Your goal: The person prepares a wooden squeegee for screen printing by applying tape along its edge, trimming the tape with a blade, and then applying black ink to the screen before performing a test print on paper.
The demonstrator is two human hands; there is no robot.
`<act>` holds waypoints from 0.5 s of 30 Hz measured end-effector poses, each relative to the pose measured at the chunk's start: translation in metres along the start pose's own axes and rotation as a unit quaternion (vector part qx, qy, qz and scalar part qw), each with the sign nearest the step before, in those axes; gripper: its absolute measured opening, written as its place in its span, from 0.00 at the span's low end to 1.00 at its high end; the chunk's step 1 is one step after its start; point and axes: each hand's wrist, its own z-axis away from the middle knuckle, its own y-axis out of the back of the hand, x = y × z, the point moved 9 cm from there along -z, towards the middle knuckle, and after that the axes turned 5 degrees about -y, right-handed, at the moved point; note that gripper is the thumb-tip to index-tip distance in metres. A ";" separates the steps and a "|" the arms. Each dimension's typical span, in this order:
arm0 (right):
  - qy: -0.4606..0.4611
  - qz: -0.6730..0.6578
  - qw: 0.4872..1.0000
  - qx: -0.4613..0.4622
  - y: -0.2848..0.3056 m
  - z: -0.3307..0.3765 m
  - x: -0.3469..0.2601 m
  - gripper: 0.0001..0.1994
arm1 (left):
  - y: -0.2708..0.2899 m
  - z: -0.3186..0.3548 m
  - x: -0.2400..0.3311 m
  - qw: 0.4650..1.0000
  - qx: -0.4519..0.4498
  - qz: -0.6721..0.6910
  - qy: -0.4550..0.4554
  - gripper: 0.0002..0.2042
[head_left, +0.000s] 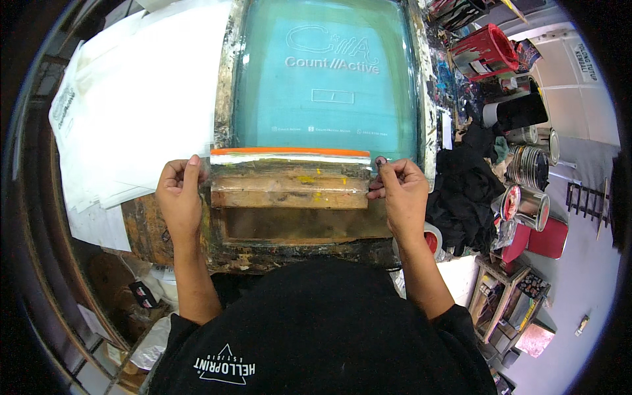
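The paint-stained worktop (145,227) carries a stack of white sheets (141,92) at the left and the framed teal screen (263,99) beside it; the loose sheets are best kept clear of the left elbow. Crumpled black cloth (461,197) lies just right of the frame, close to the right wrist, so that arm needs care. The wooden squeegee (289,181) lies crosswise at the screen's near end, parallel to the person's chest. The left hand (183,197) and right hand (405,194) flank its ends, fingers bent and thumbs raised; whether they grip it, I cannot tell. Good handling calls for matched hands, level ends and even pressure, with fingertips off the orange edge (289,152) and the white smear (289,159) along it.
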 end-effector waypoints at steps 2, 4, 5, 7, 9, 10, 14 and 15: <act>0.009 0.023 1.000 0.008 -0.001 0.001 -0.006 0.12 | -0.001 -0.002 -0.009 0.999 -0.013 0.041 0.006 0.09; -0.008 0.062 0.998 0.000 0.001 -0.004 -0.005 0.12 | -0.002 -0.003 -0.009 0.999 -0.013 0.043 0.015 0.09; -0.016 0.080 0.997 -0.005 0.002 -0.007 -0.003 0.12 | -0.002 -0.004 -0.008 0.999 -0.011 0.043 0.018 0.09; -0.018 0.082 0.996 -0.005 0.005 -0.011 -0.001 0.12 | -0.003 -0.004 -0.012 0.997 -0.017 0.068 0.041 0.08; -0.029 0.048 0.998 -0.006 -0.002 -0.010 -0.003 0.11 | 0.000 -0.003 -0.013 0.996 -0.018 0.070 0.054 0.07; -0.029 0.071 0.997 0.000 0.000 -0.009 -0.003 0.11 | -0.003 -0.002 -0.013 0.996 -0.018 0.063 0.057 0.07; -0.040 0.108 0.993 0.005 0.004 -0.010 -0.003 0.12 | -0.005 -0.005 -0.010 0.995 -0.031 0.085 0.031 0.06; -0.042 0.101 0.994 0.006 0.005 -0.011 -0.001 0.11 | -0.006 -0.006 -0.008 0.996 -0.031 0.073 0.041 0.07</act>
